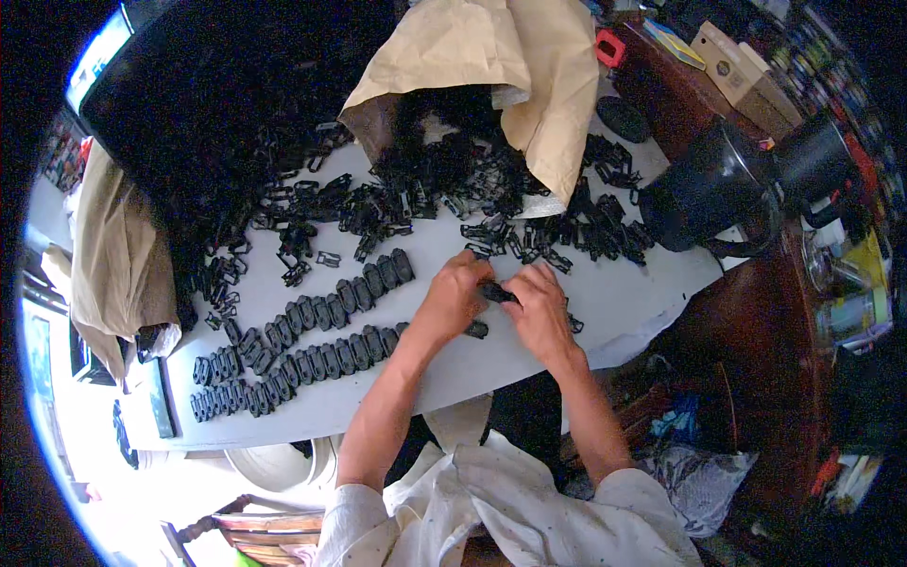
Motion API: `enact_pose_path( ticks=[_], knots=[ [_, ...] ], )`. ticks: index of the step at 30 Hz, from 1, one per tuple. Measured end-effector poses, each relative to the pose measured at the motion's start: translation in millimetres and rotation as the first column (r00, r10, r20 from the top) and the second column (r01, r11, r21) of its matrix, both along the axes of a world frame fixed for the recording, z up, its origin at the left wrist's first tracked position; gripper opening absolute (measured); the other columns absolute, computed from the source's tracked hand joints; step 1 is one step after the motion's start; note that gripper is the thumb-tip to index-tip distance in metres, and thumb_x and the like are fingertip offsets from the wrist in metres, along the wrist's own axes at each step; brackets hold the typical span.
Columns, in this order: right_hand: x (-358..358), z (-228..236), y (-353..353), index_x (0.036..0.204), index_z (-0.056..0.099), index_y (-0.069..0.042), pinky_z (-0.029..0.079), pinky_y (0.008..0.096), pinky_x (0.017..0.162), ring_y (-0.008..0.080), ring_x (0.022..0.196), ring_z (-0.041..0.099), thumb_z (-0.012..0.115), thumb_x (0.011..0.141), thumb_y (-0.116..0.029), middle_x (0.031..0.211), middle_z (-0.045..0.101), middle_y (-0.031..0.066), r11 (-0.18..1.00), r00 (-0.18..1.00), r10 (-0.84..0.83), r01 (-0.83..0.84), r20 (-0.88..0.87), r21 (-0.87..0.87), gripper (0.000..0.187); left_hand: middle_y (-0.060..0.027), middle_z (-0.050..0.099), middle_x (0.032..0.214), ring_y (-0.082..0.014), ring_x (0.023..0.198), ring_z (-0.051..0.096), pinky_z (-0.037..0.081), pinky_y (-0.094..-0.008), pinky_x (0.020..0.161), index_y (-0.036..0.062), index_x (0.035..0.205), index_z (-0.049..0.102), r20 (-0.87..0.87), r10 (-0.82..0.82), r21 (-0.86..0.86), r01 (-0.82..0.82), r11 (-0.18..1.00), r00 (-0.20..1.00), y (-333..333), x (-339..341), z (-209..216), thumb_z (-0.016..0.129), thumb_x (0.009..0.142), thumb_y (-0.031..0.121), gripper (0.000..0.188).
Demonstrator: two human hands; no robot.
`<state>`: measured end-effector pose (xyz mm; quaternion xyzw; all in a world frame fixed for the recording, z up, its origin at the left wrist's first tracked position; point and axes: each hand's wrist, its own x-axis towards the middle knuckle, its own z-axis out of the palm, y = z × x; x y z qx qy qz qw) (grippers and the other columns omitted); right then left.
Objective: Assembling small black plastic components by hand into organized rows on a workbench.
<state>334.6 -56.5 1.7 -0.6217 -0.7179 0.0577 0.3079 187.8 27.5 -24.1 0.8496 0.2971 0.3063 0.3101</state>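
Note:
My left hand [456, 295] and my right hand [539, 310] meet over the white table [444, 236]. Fingers of both are closed on one small black plastic part [496, 292], held between them; its exact kind is too small to make out. Another black part [476, 330] lies under my wrists, and one more [574, 324] shows beside my right hand. To the left, similar black parts stand side by side in two slanting rows, an upper row [326, 310] and a lower row [331, 359]. Beyond my hands spreads a loose heap of black open-framed pieces [378, 208].
A large brown paper bag [453, 47] lies open-mouthed over the heap. Another brown bag [123, 255] stands at the left edge. Black containers [704, 189] stand at the right, near a cardboard box [742, 76]. Below the table are a plastic bag [699, 482] and a wooden chair [269, 524].

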Motion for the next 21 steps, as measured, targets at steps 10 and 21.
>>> enact_pose_path(
  ticks=[10, 21],
  knots=[
    [-1, 6, -3, 0.084, 0.06, 0.0, 0.043, 0.0418, 0.08, 0.0333, 0.087, 0.052, 0.073, 0.06, 0.003, 0.083, 0.055, 0.0124, 0.999, 0.999, -0.028, 0.029, -0.015, 0.034, 0.027, -0.0168, 0.056, 0.079, -0.0375, 0.081, 0.056, 0.046, -0.0434, 0.071, -0.0009, 0.077, 0.059, 0.031, 0.075, 0.04, -0.076, 0.996, 0.997, -7, 7, -1, 0.066, 0.057, -0.006, 0.021],
    [2, 6, -4, 0.087, 0.06, 0.0, 0.043, 0.0427, 0.077, 0.0355, 0.087, 0.054, 0.07, 0.066, 0.001, 0.087, 0.058, 0.0147, 0.994, 0.992, -0.105, 0.106, 0.075, -0.009, 0.023, -0.0148, 0.056, 0.082, -0.0325, 0.08, 0.058, 0.047, -0.0405, 0.07, -0.0005, 0.084, 0.061, 0.059, 0.073, -0.079, -0.069, 0.995, 0.996, -4, 1, 6, 0.066, 0.056, -0.01, 0.03]
  ],
)
